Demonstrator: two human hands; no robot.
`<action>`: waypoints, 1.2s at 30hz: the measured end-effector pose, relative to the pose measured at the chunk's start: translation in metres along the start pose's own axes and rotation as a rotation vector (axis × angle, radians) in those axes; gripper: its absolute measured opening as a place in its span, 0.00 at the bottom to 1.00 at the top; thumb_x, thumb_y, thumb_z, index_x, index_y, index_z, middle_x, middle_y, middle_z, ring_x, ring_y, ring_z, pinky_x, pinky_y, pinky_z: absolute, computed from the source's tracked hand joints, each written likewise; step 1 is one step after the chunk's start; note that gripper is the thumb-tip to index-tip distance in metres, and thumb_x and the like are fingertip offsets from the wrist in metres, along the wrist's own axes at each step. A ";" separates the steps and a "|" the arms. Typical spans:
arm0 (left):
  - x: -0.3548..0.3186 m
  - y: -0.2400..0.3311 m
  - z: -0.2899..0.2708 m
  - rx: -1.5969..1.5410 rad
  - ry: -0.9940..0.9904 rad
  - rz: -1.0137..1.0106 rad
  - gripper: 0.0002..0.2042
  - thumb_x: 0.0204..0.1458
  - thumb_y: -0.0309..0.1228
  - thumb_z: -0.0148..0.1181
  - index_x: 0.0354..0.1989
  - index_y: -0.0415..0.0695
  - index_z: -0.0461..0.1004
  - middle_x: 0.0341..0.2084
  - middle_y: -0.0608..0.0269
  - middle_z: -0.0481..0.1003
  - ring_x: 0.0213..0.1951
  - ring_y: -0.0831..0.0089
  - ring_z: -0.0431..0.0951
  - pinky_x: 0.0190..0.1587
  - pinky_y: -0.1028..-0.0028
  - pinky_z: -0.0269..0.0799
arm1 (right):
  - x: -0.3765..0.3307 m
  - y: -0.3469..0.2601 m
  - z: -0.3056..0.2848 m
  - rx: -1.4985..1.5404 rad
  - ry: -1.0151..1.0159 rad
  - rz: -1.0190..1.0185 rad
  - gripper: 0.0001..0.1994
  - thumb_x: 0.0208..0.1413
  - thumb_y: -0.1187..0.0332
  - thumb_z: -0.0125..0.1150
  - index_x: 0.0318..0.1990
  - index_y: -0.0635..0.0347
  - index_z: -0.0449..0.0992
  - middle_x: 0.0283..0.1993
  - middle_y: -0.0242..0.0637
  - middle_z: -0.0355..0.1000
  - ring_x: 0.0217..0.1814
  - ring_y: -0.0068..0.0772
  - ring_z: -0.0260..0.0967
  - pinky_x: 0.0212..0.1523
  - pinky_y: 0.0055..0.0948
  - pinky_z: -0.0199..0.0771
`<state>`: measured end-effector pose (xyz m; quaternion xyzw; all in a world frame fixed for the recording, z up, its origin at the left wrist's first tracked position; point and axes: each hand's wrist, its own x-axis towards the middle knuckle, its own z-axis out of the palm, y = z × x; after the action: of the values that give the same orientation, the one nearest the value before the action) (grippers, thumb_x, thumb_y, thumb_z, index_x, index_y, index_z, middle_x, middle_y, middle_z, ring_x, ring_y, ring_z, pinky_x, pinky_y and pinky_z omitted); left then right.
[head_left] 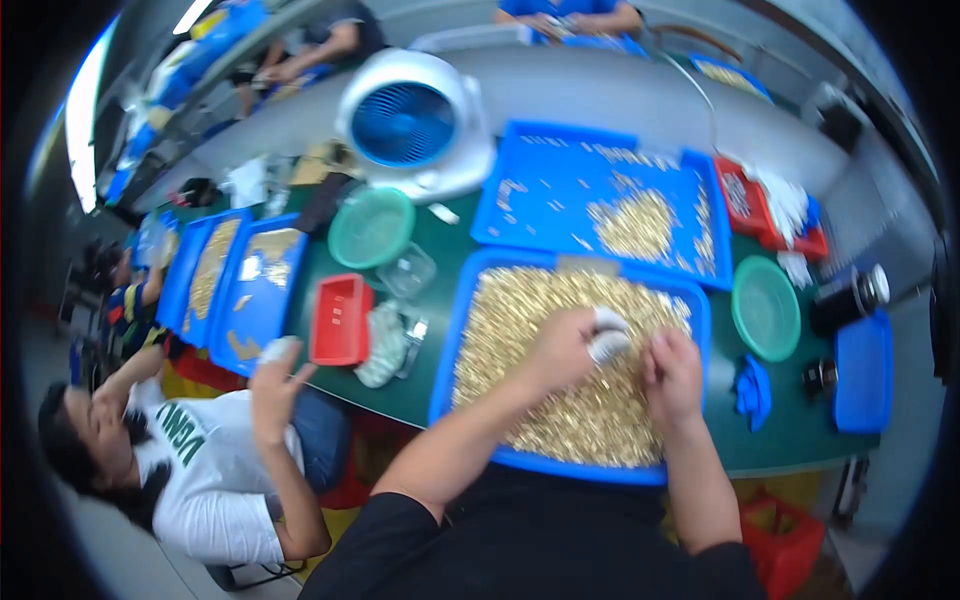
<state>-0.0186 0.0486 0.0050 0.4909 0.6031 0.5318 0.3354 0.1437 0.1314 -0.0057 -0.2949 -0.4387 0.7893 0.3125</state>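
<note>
A blue tray (443, 385) full of small gold-coloured metal pieces (510, 345) lies in front of me. Over the middle of the heap is my left hand (572, 348), with white covers on some fingertips. Its fingers are curled together; whatever they hold is too small and blurred to make out. My right hand (675, 378) is over the tray's right part, fingers closed in a pinch. What it holds, if anything, is hidden. A small gap separates the two hands.
Behind stands a larger blue tray (540, 215) with scattered pieces. Green bowls (766, 308), a red tray (338, 322), a white fan (415, 110) and a black cylindrical device (850, 300) surround it. At left sits a co-worker (215, 460), one hand raised near the table.
</note>
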 end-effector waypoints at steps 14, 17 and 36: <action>-0.001 -0.008 0.004 0.486 -0.244 0.375 0.06 0.38 0.31 0.68 0.25 0.47 0.78 0.24 0.63 0.73 0.31 0.61 0.72 0.35 0.64 0.68 | 0.002 0.002 -0.010 0.084 0.035 -0.057 0.06 0.60 0.68 0.53 0.32 0.60 0.69 0.21 0.28 0.63 0.19 0.17 0.53 0.22 0.18 0.54; -0.004 -0.005 0.001 0.439 -0.145 0.354 0.07 0.39 0.31 0.69 0.28 0.46 0.80 0.22 0.63 0.73 0.27 0.66 0.73 0.31 0.69 0.68 | -0.002 0.002 -0.008 0.061 0.023 -0.082 0.07 0.59 0.68 0.54 0.31 0.60 0.69 0.20 0.27 0.63 0.18 0.16 0.54 0.20 0.16 0.53; -0.004 0.011 -0.001 -0.153 0.071 -0.031 0.05 0.48 0.25 0.65 0.34 0.39 0.81 0.26 0.64 0.80 0.29 0.82 0.77 0.32 0.81 0.72 | -0.002 0.003 -0.005 -0.061 -0.061 -0.029 0.08 0.58 0.68 0.55 0.28 0.59 0.69 0.20 0.27 0.64 0.19 0.14 0.55 0.19 0.14 0.54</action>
<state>-0.0156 0.0444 0.0151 0.4355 0.5795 0.5882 0.3585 0.1479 0.1309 -0.0104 -0.2738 -0.4762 0.7795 0.3012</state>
